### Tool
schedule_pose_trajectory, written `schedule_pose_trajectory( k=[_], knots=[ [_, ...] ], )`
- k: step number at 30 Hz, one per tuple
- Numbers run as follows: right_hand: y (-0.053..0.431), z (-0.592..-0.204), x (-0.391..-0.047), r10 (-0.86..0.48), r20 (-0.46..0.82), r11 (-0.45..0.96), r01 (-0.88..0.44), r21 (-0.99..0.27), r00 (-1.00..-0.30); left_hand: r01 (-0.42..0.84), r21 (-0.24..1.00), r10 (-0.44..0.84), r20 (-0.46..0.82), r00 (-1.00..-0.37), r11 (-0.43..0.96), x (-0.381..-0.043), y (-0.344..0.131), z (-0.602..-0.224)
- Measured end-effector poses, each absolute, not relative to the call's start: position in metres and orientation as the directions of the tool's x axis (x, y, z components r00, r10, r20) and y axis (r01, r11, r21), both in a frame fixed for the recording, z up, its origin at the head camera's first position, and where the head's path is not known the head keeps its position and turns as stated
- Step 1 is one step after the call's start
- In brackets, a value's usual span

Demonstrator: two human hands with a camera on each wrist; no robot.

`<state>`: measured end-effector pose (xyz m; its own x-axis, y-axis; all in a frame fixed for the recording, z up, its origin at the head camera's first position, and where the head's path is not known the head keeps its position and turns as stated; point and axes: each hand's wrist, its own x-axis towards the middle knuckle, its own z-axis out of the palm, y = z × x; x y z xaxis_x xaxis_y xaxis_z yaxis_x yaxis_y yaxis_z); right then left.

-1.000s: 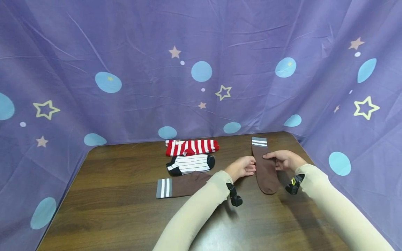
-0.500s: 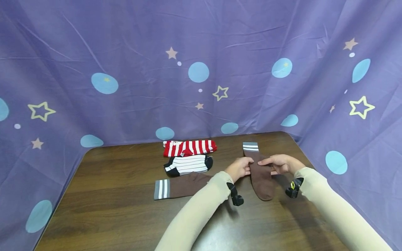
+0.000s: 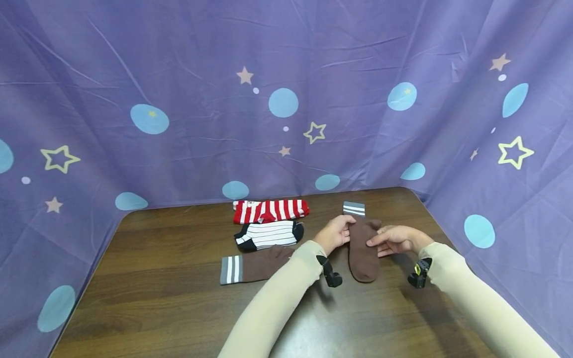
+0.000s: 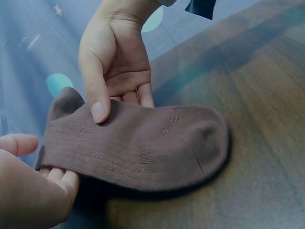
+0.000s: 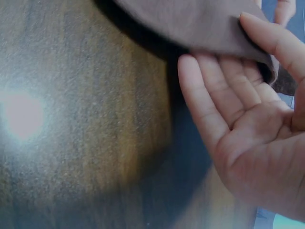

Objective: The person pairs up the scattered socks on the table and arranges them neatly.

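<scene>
A brown sock (image 3: 363,258) with a grey cuff and white stripes lies between my hands on the right part of the table. My left hand (image 3: 332,234) holds its left edge near the ankle, fingers tucked beneath in the left wrist view. From the other side my right hand (image 3: 396,239) pinches the sock, the thumb on top and the fingers underneath, as the right wrist view shows. The sock's toe points toward me, and its heel (image 4: 66,102) sticks up in the left wrist view. Another brown sock (image 3: 261,263) with a striped cuff lies partly behind my left forearm.
Red-and-white striped socks (image 3: 270,211) lie near the back edge of the wooden table (image 3: 156,298). Just in front of them are white socks (image 3: 270,234) with black lines and black ends. A purple curtain (image 3: 201,124) hangs behind and at both sides.
Both hands have shifted left with the brown sock. Its cuff and toe now sit further left, and the heel bulges up beside my right hand.
</scene>
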<state>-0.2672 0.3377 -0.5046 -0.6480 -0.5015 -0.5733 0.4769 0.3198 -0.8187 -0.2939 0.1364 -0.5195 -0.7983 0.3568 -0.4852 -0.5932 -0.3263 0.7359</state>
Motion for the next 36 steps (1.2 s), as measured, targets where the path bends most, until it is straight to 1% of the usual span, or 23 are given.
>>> schedule_pose_trajectory(
  k=[2,4,6,13,22,31,36],
  knots=[
    [0.337,-0.504,-0.269,-0.546,-0.554,0.311,0.462,-0.831,-0.628,-0.598,0.733,0.375,-0.480,-0.793,-0.326,-0.288,0.131,-0.507],
    [0.337,-0.503,-0.270,-0.597,-0.526,0.301,0.439,-0.846,-0.606,-0.598,0.733,0.382,-0.477,-0.791,-0.324,-0.289,0.128,-0.500],
    [0.336,-0.502,-0.271,-0.619,-0.510,0.293,0.426,-0.856,-0.598,-0.596,0.729,0.384,-0.472,-0.794,-0.337,-0.291,0.124,-0.495],
    [0.336,-0.501,-0.270,-0.616,-0.493,0.294,0.401,-0.867,-0.614,-0.568,0.718,0.348,-0.454,-0.820,-0.402,-0.304,0.117,-0.487],
    [0.334,-0.504,-0.267,-0.606,-0.477,0.279,0.392,-0.877,-0.636,-0.554,0.700,0.322,-0.451,-0.832,-0.450,-0.312,0.106,-0.479],
    [0.337,-0.503,-0.267,-0.643,-0.457,0.279,0.367,-0.887,-0.615,-0.529,0.679,0.310,-0.428,-0.849,-0.509,-0.320,0.089,-0.474],
    [0.338,-0.501,-0.267,-0.630,-0.462,0.286,0.366,-0.886,-0.624,-0.519,0.671,0.304,-0.421,-0.855,-0.530,-0.324,0.077,-0.467]
  ],
)
